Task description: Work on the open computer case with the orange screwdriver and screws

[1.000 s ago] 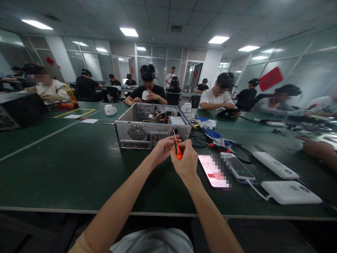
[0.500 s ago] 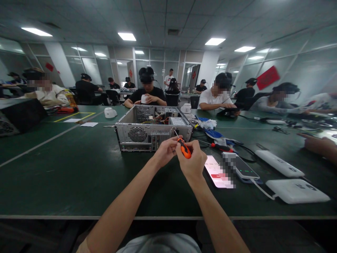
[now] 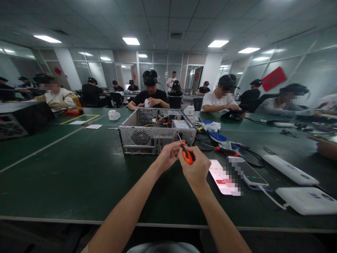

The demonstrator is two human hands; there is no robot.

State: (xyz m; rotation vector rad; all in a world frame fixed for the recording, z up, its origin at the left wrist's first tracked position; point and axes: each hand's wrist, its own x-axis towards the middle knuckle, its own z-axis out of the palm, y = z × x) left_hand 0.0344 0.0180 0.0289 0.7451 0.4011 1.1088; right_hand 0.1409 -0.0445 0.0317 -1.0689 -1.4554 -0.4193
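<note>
An open metal computer case (image 3: pixel 140 137) lies on the green table, its perforated side facing me, with wires and a drive-like silver box inside. My right hand (image 3: pixel 195 165) is wrapped round an orange and black screwdriver (image 3: pixel 187 156). The screwdriver's thin shaft slants up and left, its tip at the case's near face toward the right end. Close beside the screwdriver's front end is my left hand (image 3: pixel 170 154), fingers pressed together; whatever they pinch is too small to name.
Right of my hands are a lit phone (image 3: pixel 222 179), another phone (image 3: pixel 252 173), white power banks (image 3: pixel 306 200), a red-black tool (image 3: pixel 226 151) and blue cables (image 3: pixel 217 137). A black case (image 3: pixel 34 116) stands far left. People sit across the table.
The whole view has shifted slightly, so the scene sits a little lower and further right. Both hands keep nearly the same pose at the case, the screwdriver still held.
</note>
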